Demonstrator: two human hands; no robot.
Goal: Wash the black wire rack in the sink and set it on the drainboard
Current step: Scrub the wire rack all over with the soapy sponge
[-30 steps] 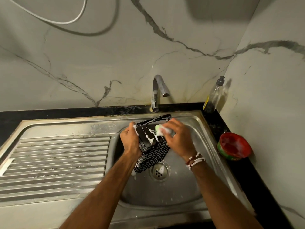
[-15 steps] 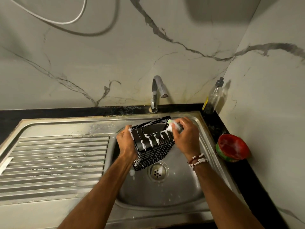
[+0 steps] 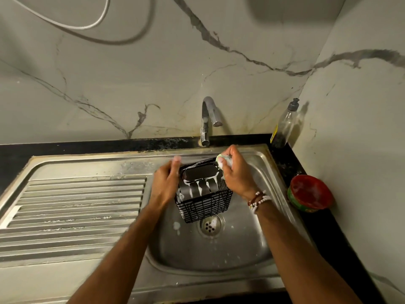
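Note:
The black wire rack [image 3: 205, 200] is held upright over the steel sink basin [image 3: 219, 251], streaked with white foam on its solid upper panel. My left hand [image 3: 165, 186] grips the rack's left side. My right hand [image 3: 235, 173] holds a pale green soapy sponge [image 3: 222, 161] against the rack's top right corner. The ribbed drainboard [image 3: 74, 209] lies to the left of the basin with nothing on it.
The tap [image 3: 208, 119] stands behind the basin, with no water running. A soap bottle [image 3: 283, 126] sits in the back right corner. A red and green tub [image 3: 310, 194] rests on the black counter to the right. The drain [image 3: 210, 224] lies below the rack.
The rack has turned from a slant to nearly upright. My right hand with the sponge has moved from the panel's middle up to its top right corner.

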